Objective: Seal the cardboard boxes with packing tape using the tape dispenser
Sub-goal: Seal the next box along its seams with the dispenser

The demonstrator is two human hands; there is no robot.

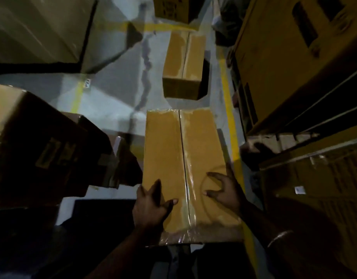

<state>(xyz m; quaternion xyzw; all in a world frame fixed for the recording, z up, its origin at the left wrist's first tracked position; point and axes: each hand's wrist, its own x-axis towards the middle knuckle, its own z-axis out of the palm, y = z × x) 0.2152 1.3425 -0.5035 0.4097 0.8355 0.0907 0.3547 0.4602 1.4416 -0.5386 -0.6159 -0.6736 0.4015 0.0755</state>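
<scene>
A long cardboard box [163,150] lies on the floor in front of me, with clear packing tape [186,190] running along its centre seam and over the near end. My left hand [151,206] rests flat on the left flap near the box's near-left edge, fingers straight. My right hand [224,188] hovers over the right flap with its fingers curled round a faint ring-shaped tape roll [210,174], which is dim and hard to make out. No handled dispenser is visible.
A second box [183,65] with tape on its seam sits farther ahead on the grey floor, and a third box [171,9] lies beyond it. Tall stacked cartons [298,63] wall the right side. A dark carton [42,150] stands left. A yellow floor line [230,109] runs along the right.
</scene>
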